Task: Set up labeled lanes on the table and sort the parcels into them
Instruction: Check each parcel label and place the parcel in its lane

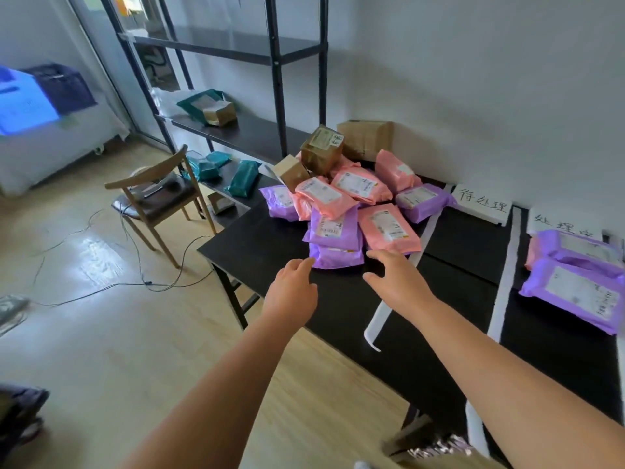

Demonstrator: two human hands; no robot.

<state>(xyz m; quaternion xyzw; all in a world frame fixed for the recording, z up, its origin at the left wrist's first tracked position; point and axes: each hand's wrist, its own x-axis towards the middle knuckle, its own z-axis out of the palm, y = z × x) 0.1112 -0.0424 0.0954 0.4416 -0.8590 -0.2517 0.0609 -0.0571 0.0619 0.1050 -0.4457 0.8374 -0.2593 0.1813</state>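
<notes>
A heap of pink and purple parcels (348, 204) with brown boxes (321, 148) on top lies at the far left of the black table (277, 245). My left hand (292, 287) and my right hand (395, 280) hover open on either side of the nearest purple parcel (334, 257), holding nothing. White tape strips (402, 275) (505, 272) divide the tabletop into lanes. Two white paper labels (482, 204) (561, 223) with handwritten characters stand at the back. In the right lane lie two purple parcels (575, 292) over a pink one.
A black metal shelf rack (277, 96) stands behind the table's left end, with teal parcels (241, 179) and small boxes on its shelves. A wooden chair (159, 198) and loose cables (135, 275) are on the floor to the left. The white wall runs behind the table.
</notes>
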